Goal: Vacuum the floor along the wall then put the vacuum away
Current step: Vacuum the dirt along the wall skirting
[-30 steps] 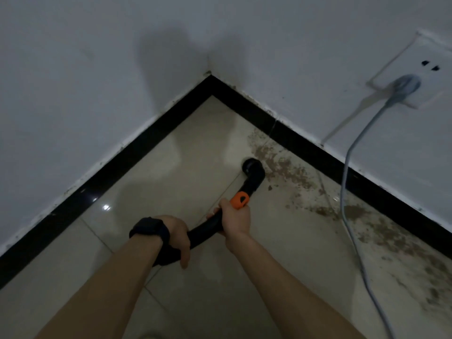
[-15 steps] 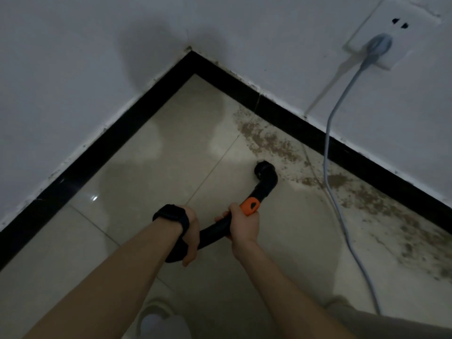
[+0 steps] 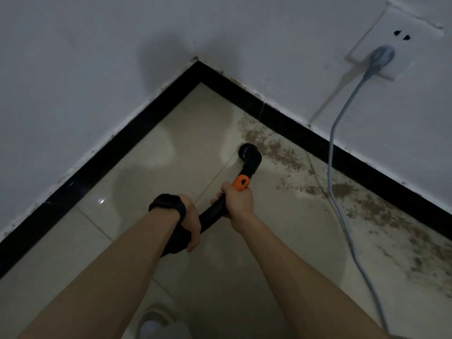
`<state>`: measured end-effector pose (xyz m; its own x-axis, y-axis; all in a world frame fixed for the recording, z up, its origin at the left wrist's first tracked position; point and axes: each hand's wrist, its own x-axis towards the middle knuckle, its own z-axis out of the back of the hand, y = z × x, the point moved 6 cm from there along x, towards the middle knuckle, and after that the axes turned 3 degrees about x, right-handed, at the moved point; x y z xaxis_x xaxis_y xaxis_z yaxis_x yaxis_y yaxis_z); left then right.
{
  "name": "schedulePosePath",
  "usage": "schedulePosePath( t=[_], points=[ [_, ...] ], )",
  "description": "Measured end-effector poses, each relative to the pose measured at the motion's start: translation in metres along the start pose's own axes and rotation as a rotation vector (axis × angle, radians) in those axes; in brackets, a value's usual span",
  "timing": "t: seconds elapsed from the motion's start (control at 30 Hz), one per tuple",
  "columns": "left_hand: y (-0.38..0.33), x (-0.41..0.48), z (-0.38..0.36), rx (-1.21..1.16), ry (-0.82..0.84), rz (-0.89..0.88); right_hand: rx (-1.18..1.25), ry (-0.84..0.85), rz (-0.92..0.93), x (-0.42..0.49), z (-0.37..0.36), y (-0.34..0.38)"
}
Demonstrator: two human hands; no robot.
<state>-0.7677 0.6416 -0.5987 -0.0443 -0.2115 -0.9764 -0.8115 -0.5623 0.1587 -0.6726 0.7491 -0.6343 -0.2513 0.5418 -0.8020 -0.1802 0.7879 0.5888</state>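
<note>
A black curved vacuum hose (image 3: pixel 212 212) with an orange collar (image 3: pixel 241 182) runs down to a round black nozzle (image 3: pixel 249 154) on the beige tiled floor (image 3: pixel 151 187). My right hand (image 3: pixel 238 200) grips the hose just below the orange collar. My left hand (image 3: pixel 189 222), with a black watch on its wrist, holds the hose lower down. The nozzle sits at the left edge of a brown dirt band (image 3: pixel 281 152) that lies along the right wall's black skirting (image 3: pixel 318 145).
Two white walls meet in a corner (image 3: pixel 197 61). A grey cable (image 3: pixel 340 167) hangs from a plug in the wall socket (image 3: pixel 381 56) and trails over the dirty floor at right. A slipper (image 3: pixel 156 321) shows at the bottom edge.
The nozzle has slid back along the wall towards the corner, to the left end of the dirt band. Both hands keep their grip on the hose.
</note>
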Motion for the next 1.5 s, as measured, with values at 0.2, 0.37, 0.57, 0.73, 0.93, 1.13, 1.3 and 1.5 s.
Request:
schedulePosePath(
  t=[0.2, 0.37, 0.57, 0.73, 0.93, 1.13, 1.3, 1.5],
  points=[
    [-0.017, -0.007, -0.012, 0.056, 0.000, 0.020, 0.062, -0.083, 0.008, -0.006, 0.027, -0.025],
    [-0.029, -0.007, -0.011, 0.096, -0.064, 0.000, 0.043, -0.107, 0.019, -0.007, 0.040, -0.028],
    [-0.009, 0.013, 0.006, -0.083, -0.093, -0.087, -0.023, -0.065, 0.031, 0.013, 0.016, -0.003],
    [-0.004, 0.017, 0.019, -0.239, -0.352, -0.200, -0.095, -0.058, 0.052, 0.031, -0.001, 0.014],
    [-0.001, 0.015, 0.032, -0.333, -0.520, -0.342, -0.191, -0.053, 0.089, 0.049, -0.016, 0.040],
    [0.004, 0.020, 0.039, -0.373, -0.761, -0.449, -0.244, -0.068, 0.102, 0.070, -0.030, 0.059],
    [0.000, 0.017, 0.052, -0.423, -0.911, -0.486, -0.305, -0.074, 0.106, 0.089, -0.041, 0.079],
    [-0.004, 0.016, 0.073, -0.431, -0.902, -0.475, -0.344, -0.115, 0.128, 0.125, -0.040, 0.083]
  ],
)
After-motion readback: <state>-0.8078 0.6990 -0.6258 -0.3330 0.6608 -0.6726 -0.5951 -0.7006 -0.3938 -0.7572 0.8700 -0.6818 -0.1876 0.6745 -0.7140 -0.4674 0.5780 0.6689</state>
